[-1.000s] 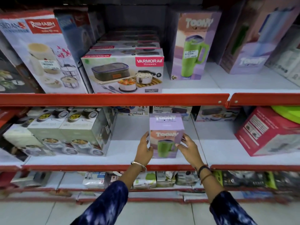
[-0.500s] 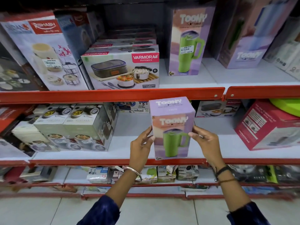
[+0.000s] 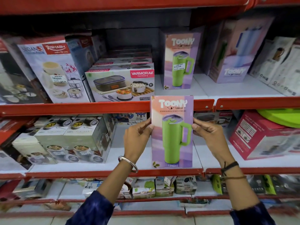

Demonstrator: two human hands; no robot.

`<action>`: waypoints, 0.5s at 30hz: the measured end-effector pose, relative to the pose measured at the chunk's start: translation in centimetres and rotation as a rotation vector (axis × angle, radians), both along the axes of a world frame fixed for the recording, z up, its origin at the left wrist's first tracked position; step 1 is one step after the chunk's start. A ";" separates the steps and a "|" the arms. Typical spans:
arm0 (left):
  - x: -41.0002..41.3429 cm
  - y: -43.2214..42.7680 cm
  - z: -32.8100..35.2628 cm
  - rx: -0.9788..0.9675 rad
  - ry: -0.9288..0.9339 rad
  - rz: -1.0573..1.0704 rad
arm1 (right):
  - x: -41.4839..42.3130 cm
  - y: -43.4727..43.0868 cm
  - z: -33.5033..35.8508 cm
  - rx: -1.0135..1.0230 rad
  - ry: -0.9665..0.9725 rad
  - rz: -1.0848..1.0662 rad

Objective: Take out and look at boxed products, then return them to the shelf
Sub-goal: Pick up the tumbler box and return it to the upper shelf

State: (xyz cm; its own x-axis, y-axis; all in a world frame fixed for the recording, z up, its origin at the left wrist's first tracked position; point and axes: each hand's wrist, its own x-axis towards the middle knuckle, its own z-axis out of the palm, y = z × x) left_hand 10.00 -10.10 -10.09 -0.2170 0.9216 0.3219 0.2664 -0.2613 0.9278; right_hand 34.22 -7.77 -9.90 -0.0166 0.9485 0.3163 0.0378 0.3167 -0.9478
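I hold a tall lilac Toony tumbler box upright in front of the shelves, its front face with a green handled tumbler turned toward me. My left hand grips its left edge and my right hand grips its right edge, about halfway up. The box is off the shelf, in the air before the middle shelf. A matching Toony box stands on the upper shelf just behind and above it.
A Varmora lunch box carton and a Rishabh carton fill the upper shelf at left. Grey lunch box cartons sit on the middle shelf at left, a red Varmora box at right. Small boxes line the lower shelf.
The Toony box has come off the middle shelf, risen toward me and turned so only its front face shows. Both hands moved up with it; the view tilted upward.
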 end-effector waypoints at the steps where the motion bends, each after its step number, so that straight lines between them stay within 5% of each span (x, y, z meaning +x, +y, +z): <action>1: 0.1 0.0 0.3 0.009 0.003 0.000 | 0.0 -0.2 0.3 -0.003 0.006 -0.003; 15: 3.4 3.0 14.8 0.410 0.191 0.049 | 2.4 2.5 14.4 0.371 -0.040 -0.070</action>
